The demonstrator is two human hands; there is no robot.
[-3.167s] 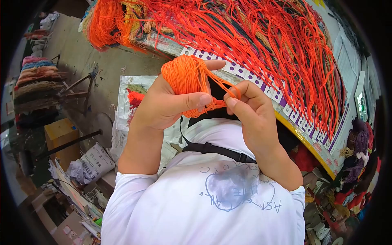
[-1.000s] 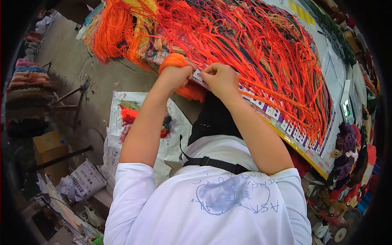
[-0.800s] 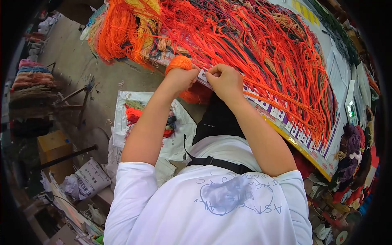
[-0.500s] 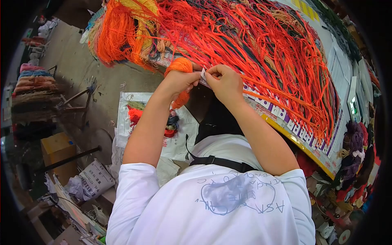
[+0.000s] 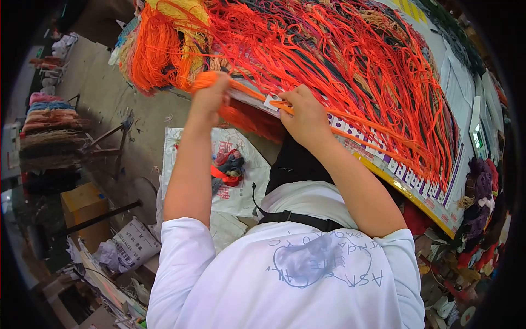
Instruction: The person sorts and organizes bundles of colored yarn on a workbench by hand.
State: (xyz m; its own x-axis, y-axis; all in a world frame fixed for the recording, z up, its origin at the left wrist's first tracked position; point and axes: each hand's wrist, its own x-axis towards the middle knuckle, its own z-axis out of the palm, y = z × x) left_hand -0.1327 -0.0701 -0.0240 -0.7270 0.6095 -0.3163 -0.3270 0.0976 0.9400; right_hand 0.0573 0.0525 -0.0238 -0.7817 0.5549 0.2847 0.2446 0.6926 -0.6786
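My left hand (image 5: 212, 100) is closed on a bundle of orange yarn (image 5: 205, 81) beside the table's near edge; motion blurs it a little. Orange strands run from that bundle across to my right hand (image 5: 302, 116), whose fingers are closed on them. A small white card (image 5: 270, 102) with a hole lies at the strands, just left of my right fingertips. Beyond my hands a thick spread of red-orange and dark yarn (image 5: 350, 71) covers the table. White cards with purple marks (image 5: 378, 151) line the yarn's near ends.
The table's yellow edge (image 5: 402, 189) runs down to the right. Below my left hand, a white sack (image 5: 252, 164) lies with small yarn pieces on it. At left stand a cardboard box (image 5: 85, 208), a metal stand (image 5: 112, 134) and stacked yarn (image 5: 52, 118). Purple yarn (image 5: 482, 183) hangs at right.
My left hand has moved left and up with the orange bundle, away from my right hand. The strands between the hands are now stretched out, and the small card shows beside my right fingers.
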